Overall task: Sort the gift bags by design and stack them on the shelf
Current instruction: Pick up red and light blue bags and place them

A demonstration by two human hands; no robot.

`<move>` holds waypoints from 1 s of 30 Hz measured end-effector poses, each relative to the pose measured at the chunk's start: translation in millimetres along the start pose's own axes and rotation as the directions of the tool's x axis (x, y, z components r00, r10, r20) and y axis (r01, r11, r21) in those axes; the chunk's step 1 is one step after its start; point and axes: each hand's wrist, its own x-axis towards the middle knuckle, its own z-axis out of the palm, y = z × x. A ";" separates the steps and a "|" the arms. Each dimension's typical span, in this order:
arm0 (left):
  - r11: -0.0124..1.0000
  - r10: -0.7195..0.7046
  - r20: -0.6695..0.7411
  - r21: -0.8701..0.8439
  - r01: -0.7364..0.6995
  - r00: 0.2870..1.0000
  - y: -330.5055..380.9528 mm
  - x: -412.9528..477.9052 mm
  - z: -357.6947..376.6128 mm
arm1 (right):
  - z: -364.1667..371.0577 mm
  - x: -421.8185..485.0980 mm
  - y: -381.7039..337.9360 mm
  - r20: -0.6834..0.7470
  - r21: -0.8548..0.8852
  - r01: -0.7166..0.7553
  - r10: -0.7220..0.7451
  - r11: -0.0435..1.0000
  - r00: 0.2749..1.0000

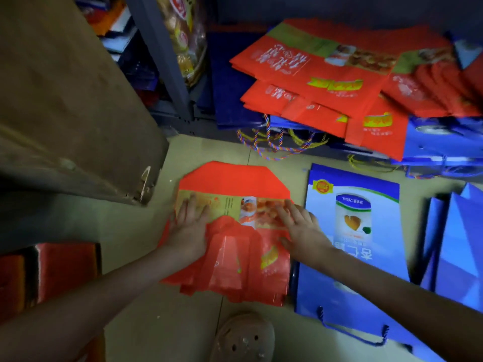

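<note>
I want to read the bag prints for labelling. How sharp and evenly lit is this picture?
Head view: dim, brightest around the red bags under the left hand and right hand; glare on their glossy fronts; the shelf stack is soft, print unreadable; the cardboard box sits in shadow.

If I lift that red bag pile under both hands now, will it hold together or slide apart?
Probably slides apart: the red bags look glossy and lie fanned unevenly. Likely floppy, being thin flat folded sheets, so support with left hand and right hand.
</note>
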 end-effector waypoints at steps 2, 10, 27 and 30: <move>0.971 0.207 -0.334 -0.050 -0.236 0.920 26.0 7.5 -36.8 | -38.8 5.3 5.9 -0.270 0.036 0.131 -0.116 0.991 0.956; 0.783 0.496 -0.757 0.179 -0.596 0.425 143.3 72.6 -163.7 | -172.0 17.6 50.5 -0.722 -0.087 0.122 -0.147 0.989 0.676; 0.688 0.668 -0.272 0.579 -0.437 0.693 239.6 132.1 -154.2 | -167.9 -14.6 140.9 -0.407 -0.040 -0.285 0.245 0.958 0.880; 0.663 0.742 -0.471 0.619 -0.421 0.477 227.8 123.0 -148.2 | -178.0 0.3 131.3 -0.406 0.461 -0.112 0.321 0.880 0.856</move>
